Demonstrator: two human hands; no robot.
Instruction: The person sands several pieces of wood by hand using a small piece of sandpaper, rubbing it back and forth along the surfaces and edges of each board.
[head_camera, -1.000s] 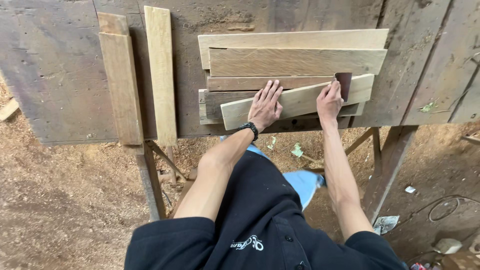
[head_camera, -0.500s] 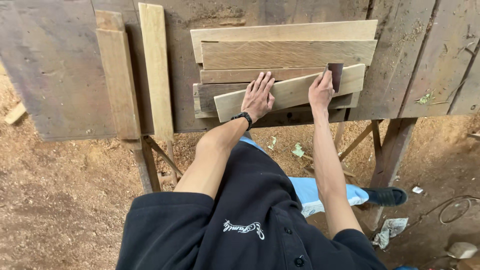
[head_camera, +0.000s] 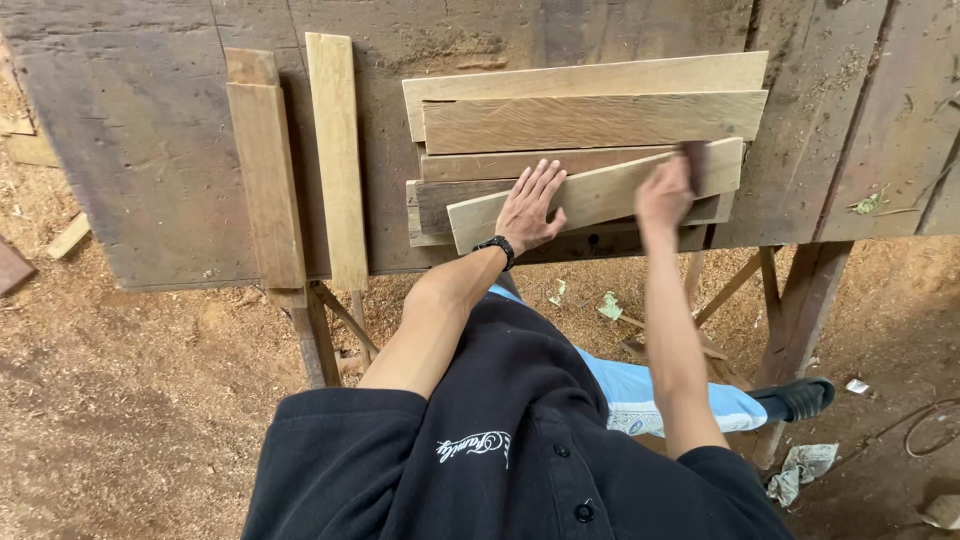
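Observation:
My left hand (head_camera: 527, 205) lies flat, fingers spread, on a pale slanted plank (head_camera: 600, 196) that tops a stack of several planks (head_camera: 590, 120) on a dark wooden workbench (head_camera: 150, 150). A black watch sits on that wrist. My right hand (head_camera: 666, 193) is blurred and closed on a small dark sanding piece (head_camera: 694, 163), pressed on the same plank near its right end.
Two upright planks (head_camera: 265, 180) and a lighter slat (head_camera: 336, 150) lie at the bench's left. Below are bench legs (head_camera: 800, 300), a sawdust-covered floor (head_camera: 120, 400), wood scraps (head_camera: 68, 236), a crumpled rag (head_camera: 800, 470) and a cable (head_camera: 925, 425) at right.
My right hand has slid the dark piece a little along the slanted plank and now shows motion blur. My left hand stays flat on the plank.

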